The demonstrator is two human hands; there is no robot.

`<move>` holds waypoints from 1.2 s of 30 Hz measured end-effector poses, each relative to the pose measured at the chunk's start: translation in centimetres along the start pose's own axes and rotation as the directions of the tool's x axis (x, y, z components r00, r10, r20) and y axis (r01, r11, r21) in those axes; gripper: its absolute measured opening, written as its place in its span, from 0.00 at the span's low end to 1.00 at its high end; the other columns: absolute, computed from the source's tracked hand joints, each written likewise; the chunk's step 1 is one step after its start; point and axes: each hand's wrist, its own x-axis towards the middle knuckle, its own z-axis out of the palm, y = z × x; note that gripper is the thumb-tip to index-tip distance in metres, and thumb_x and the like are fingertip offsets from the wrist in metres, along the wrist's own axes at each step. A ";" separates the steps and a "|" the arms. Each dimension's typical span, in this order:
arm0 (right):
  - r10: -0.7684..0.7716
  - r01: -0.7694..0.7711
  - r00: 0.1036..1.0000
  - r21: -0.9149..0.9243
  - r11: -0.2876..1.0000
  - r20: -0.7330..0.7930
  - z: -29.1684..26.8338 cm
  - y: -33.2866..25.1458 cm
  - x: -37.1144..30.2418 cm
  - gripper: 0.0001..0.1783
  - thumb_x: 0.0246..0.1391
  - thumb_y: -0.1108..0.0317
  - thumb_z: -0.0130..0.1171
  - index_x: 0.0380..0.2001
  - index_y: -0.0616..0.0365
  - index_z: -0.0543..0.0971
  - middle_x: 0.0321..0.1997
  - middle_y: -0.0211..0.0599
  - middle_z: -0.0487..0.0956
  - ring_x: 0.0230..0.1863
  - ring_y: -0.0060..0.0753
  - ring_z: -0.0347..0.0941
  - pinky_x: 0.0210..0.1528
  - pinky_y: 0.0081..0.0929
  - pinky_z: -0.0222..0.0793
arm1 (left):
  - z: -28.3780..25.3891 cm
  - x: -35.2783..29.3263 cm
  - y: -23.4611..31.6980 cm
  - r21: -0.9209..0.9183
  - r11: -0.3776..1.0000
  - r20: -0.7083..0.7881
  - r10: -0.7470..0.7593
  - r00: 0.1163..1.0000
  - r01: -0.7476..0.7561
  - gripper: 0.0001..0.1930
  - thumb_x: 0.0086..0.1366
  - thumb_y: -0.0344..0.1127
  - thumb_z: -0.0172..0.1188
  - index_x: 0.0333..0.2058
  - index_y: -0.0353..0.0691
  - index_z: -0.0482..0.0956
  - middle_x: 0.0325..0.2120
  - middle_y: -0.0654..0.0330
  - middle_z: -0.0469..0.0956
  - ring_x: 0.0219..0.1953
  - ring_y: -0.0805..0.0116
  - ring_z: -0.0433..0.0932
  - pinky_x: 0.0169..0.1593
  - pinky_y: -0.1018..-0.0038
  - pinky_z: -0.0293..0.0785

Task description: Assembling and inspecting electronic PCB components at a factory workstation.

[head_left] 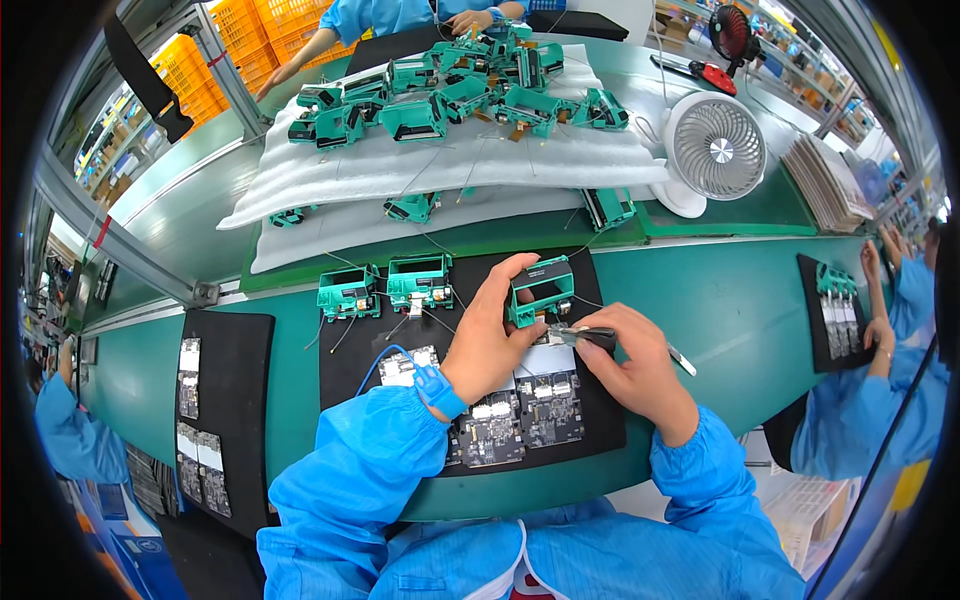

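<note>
My left hand [487,335] grips a green plastic housing [543,291] with a dark window-like opening, tilted above the black mat. A blue wrist strap with a cord circles that wrist. In my right hand [640,368] are tweezers [597,339] with a dark grip, their metal tip against the lower edge of the housing. The small part at the tip is too fine to make out. Below the hands lie circuit boards [551,408] with white and silver pieces, partly covered by my left hand and sleeve. Two more green housings [420,281] with thin wires stand left of my left hand.
A foam sheet [330,180] bears a pile of green housings [415,118] at the back. A white fan [716,146] stands back right. Another black mat [225,350] with circuit boards lies left. Co-workers in blue sleeves [915,300] work at the right, left and far side.
</note>
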 end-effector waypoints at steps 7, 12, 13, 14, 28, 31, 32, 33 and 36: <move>0.004 -0.004 1.000 -0.008 1.000 -0.013 0.1 0.3 -0.1 0.11 0.51 0.73 0.66 0.38 0.62 0.79 0.36 0.42 0.81 0.35 0.45 0.77 0.38 0.35 0.72 | 0.3 0.0 -0.1 -0.023 0.998 -0.035 0.049 0.998 -0.050 0.39 0.53 0.18 0.67 0.62 0.51 0.65 0.50 0.58 0.73 0.46 0.66 0.77 0.39 0.74 0.77; 0.001 -0.002 1.000 -0.013 1.000 -0.012 0.2 0.5 0.0 0.11 0.51 0.73 0.66 0.38 0.62 0.79 0.35 0.43 0.81 0.35 0.46 0.77 0.38 0.36 0.72 | 0.6 0.0 -0.2 0.006 0.996 -0.090 0.089 0.992 -0.089 0.39 0.52 0.17 0.67 0.62 0.50 0.65 0.53 0.58 0.71 0.45 0.64 0.77 0.39 0.72 0.78; 0.001 -0.001 1.000 -0.013 1.000 -0.012 0.2 0.5 0.0 0.11 0.51 0.73 0.66 0.38 0.62 0.79 0.35 0.43 0.81 0.35 0.46 0.77 0.38 0.36 0.72 | 0.3 0.1 0.1 -0.038 0.999 -0.078 -0.010 0.997 0.007 0.39 0.52 0.16 0.66 0.62 0.50 0.65 0.54 0.58 0.70 0.46 0.64 0.78 0.40 0.72 0.78; 0.003 -0.003 1.000 -0.010 1.000 -0.015 0.2 0.5 0.0 0.11 0.51 0.73 0.66 0.38 0.62 0.79 0.35 0.43 0.81 0.35 0.46 0.77 0.38 0.36 0.72 | 0.4 0.2 0.1 -0.038 0.999 -0.078 -0.010 0.997 0.007 0.39 0.52 0.16 0.66 0.62 0.50 0.65 0.54 0.58 0.70 0.46 0.64 0.78 0.40 0.72 0.78; 0.008 -0.007 0.999 0.018 1.000 -0.038 0.2 0.4 -0.1 0.11 0.52 0.71 0.66 0.38 0.62 0.79 0.34 0.43 0.81 0.34 0.47 0.77 0.36 0.36 0.71 | 0.6 0.0 -0.3 0.027 0.994 -0.074 0.112 0.991 -0.110 0.39 0.52 0.17 0.67 0.61 0.51 0.66 0.54 0.58 0.71 0.46 0.66 0.78 0.38 0.74 0.79; 0.010 -0.010 1.000 0.001 1.000 -0.026 0.2 0.4 -0.1 0.10 0.52 0.71 0.66 0.37 0.62 0.79 0.34 0.43 0.81 0.34 0.47 0.78 0.35 0.36 0.71 | 0.7 0.0 -0.3 0.038 0.991 -0.085 0.129 0.988 -0.126 0.38 0.52 0.17 0.67 0.61 0.51 0.66 0.54 0.58 0.71 0.46 0.66 0.78 0.38 0.73 0.79; 0.011 -0.010 1.000 0.009 1.000 -0.028 0.2 0.5 -0.1 0.10 0.52 0.71 0.66 0.37 0.62 0.79 0.34 0.43 0.81 0.34 0.47 0.78 0.35 0.36 0.71 | 0.7 0.0 -0.2 0.031 0.993 -0.103 0.114 0.988 -0.112 0.38 0.52 0.17 0.67 0.61 0.51 0.66 0.54 0.58 0.71 0.46 0.66 0.78 0.38 0.73 0.79; 0.011 -0.011 1.000 0.017 1.000 -0.029 0.3 0.5 -0.1 0.10 0.52 0.72 0.66 0.37 0.62 0.79 0.34 0.43 0.81 0.34 0.47 0.78 0.35 0.36 0.71 | 0.7 -0.1 0.0 0.025 0.994 -0.114 0.105 0.988 -0.103 0.38 0.52 0.18 0.67 0.61 0.50 0.66 0.54 0.58 0.71 0.46 0.66 0.78 0.39 0.73 0.78; 0.011 -0.011 1.000 0.008 1.000 -0.016 0.2 0.3 0.0 0.10 0.51 0.72 0.66 0.37 0.62 0.79 0.34 0.42 0.80 0.34 0.46 0.78 0.35 0.36 0.71 | 0.7 0.0 -0.2 0.049 0.992 -0.114 0.120 0.986 -0.115 0.37 0.53 0.18 0.67 0.61 0.50 0.67 0.54 0.57 0.71 0.46 0.63 0.78 0.40 0.72 0.78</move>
